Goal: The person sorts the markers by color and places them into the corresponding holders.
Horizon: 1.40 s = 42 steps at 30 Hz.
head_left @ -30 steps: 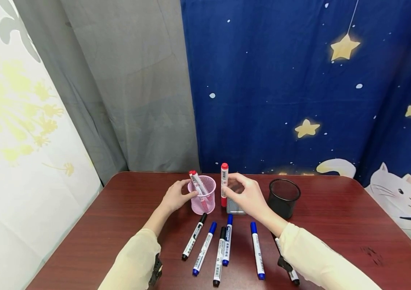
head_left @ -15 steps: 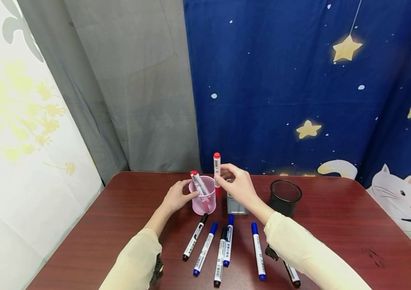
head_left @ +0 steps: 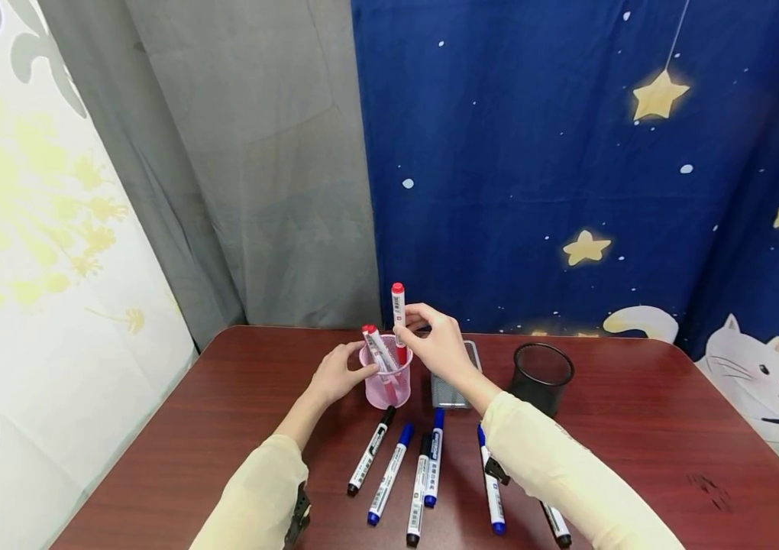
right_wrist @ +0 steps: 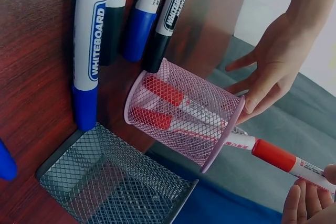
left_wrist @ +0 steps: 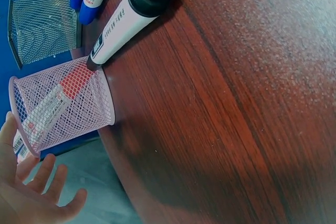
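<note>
A pink mesh pen cup (head_left: 398, 391) stands on the table, with two red whiteboard markers (head_left: 377, 350) leaning inside it. My left hand (head_left: 336, 374) holds the cup at its rim, thumb on the near side. Pinched between thumb and fingers of my right hand (head_left: 441, 344) is another red whiteboard marker (head_left: 399, 307), nearly upright. Its lower red end is at the cup's mouth. In the right wrist view this held marker (right_wrist: 278, 157) points toward the opening, beside the ends of the markers inside.
A grey mesh holder (head_left: 447, 394) stands right of the pink cup, and a black mesh cup (head_left: 542, 378) farther right. Several blue and black markers lie in front, including a black one (head_left: 371, 451) close to the pink cup. Curtains hang behind the table.
My right hand has moved left with the red marker, from in front of the grey holder to above the pink cup. The left hand stays on the cup's rim.
</note>
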Each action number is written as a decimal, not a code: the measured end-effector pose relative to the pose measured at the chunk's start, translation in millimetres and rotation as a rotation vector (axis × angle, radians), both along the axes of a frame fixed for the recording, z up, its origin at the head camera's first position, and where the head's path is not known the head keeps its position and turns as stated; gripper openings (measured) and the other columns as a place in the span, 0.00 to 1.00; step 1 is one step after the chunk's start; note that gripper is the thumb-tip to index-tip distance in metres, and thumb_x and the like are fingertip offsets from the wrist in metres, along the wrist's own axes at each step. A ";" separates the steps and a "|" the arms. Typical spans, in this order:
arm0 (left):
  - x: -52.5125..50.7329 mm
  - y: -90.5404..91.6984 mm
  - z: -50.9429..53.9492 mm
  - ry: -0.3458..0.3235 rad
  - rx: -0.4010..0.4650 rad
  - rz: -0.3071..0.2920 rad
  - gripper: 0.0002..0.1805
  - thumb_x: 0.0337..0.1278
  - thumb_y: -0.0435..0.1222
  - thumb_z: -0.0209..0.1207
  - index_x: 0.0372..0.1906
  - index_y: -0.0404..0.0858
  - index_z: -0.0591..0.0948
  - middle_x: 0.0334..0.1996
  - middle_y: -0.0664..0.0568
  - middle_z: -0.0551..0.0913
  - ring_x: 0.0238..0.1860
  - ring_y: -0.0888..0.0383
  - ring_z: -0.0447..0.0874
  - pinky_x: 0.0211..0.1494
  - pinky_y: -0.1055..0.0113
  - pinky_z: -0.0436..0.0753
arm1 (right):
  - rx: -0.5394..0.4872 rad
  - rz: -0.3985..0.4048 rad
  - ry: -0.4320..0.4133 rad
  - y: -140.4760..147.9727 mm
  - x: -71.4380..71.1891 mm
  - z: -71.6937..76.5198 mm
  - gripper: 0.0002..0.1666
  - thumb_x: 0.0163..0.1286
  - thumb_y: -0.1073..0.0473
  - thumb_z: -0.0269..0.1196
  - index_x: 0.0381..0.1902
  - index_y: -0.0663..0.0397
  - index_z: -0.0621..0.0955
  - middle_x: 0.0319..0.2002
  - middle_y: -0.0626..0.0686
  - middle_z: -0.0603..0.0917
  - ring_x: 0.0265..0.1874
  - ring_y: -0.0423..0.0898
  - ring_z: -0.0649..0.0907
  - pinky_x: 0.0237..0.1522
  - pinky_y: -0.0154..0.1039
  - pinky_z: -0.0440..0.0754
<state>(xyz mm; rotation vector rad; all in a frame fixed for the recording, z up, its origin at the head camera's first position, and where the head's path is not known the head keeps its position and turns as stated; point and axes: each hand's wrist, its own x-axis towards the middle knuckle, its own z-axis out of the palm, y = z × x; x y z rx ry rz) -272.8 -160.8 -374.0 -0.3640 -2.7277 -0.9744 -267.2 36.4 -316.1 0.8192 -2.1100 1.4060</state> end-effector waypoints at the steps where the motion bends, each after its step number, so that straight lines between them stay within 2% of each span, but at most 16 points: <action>1: -0.3 0.0 0.1 0.001 -0.001 0.000 0.30 0.46 0.46 0.62 0.54 0.34 0.72 0.49 0.41 0.74 0.52 0.46 0.69 0.53 0.53 0.66 | -0.001 -0.002 0.001 -0.9 -1.1 -0.3 0.12 0.55 0.61 0.64 0.39 0.56 0.79 0.30 0.48 0.81 0.27 0.38 0.79 0.31 0.33 0.78; 4: -0.1 0.1 0.1 -0.007 -0.009 0.003 0.30 0.47 0.46 0.62 0.54 0.34 0.72 0.49 0.41 0.73 0.52 0.46 0.69 0.53 0.52 0.66 | 0.002 -0.008 -0.007 -3.3 -3.9 -1.9 0.12 0.55 0.61 0.64 0.39 0.56 0.79 0.30 0.48 0.81 0.28 0.39 0.79 0.31 0.34 0.78; 11: 0.6 0.1 1.0 -0.010 -0.010 0.007 0.30 0.46 0.46 0.62 0.54 0.34 0.72 0.49 0.40 0.73 0.52 0.46 0.69 0.53 0.52 0.66 | 0.009 -0.025 -0.028 -7.0 -10.0 -7.5 0.12 0.55 0.62 0.64 0.38 0.56 0.79 0.29 0.48 0.81 0.28 0.40 0.79 0.34 0.45 0.78; 15: 0.5 0.0 1.6 -0.009 -0.007 0.006 0.30 0.46 0.46 0.62 0.54 0.34 0.72 0.50 0.40 0.73 0.52 0.46 0.69 0.53 0.52 0.66 | 0.031 -0.048 -0.042 -9.2 -12.5 -10.6 0.12 0.55 0.61 0.64 0.39 0.56 0.79 0.29 0.48 0.81 0.28 0.40 0.79 0.33 0.44 0.78; 22: 0.4 -0.2 0.8 -0.004 -0.010 0.003 0.30 0.47 0.46 0.61 0.54 0.33 0.72 0.50 0.40 0.73 0.52 0.45 0.69 0.53 0.52 0.65 | 0.066 -0.079 -0.062 -11.3 -16.6 -17.4 0.13 0.55 0.60 0.64 0.40 0.54 0.79 0.30 0.47 0.81 0.27 0.38 0.79 0.33 0.36 0.77; 25: 0.6 -0.3 0.8 -0.010 -0.012 0.008 0.31 0.47 0.47 0.61 0.55 0.33 0.72 0.50 0.40 0.73 0.52 0.45 0.68 0.53 0.52 0.65 | 0.065 -0.087 -0.062 -12.0 -18.1 -19.3 0.13 0.55 0.60 0.64 0.39 0.54 0.79 0.29 0.47 0.81 0.26 0.38 0.79 0.32 0.38 0.78; 29: 0.8 0.2 0.3 -0.011 -0.017 0.009 0.31 0.47 0.47 0.61 0.55 0.34 0.72 0.50 0.40 0.73 0.52 0.45 0.68 0.53 0.52 0.65 | 0.059 -0.084 -0.054 -13.7 -20.0 -21.3 0.12 0.54 0.61 0.65 0.38 0.55 0.79 0.29 0.49 0.81 0.26 0.39 0.79 0.32 0.43 0.78; 36: 2.2 1.0 0.5 0.001 -0.022 0.008 0.31 0.46 0.47 0.61 0.54 0.34 0.72 0.49 0.40 0.73 0.52 0.45 0.69 0.53 0.52 0.66 | 0.081 -0.092 -0.047 -16.2 -18.4 -26.0 0.12 0.53 0.62 0.65 0.38 0.55 0.79 0.28 0.48 0.81 0.25 0.38 0.79 0.29 0.36 0.77; 42: 1.9 0.5 1.1 0.018 -0.028 0.004 0.30 0.46 0.47 0.61 0.52 0.32 0.73 0.46 0.39 0.74 0.49 0.44 0.71 0.50 0.52 0.67 | 0.094 -0.107 -0.008 -12.5 -19.2 -29.1 0.12 0.53 0.62 0.65 0.38 0.55 0.80 0.31 0.50 0.82 0.27 0.37 0.79 0.31 0.35 0.77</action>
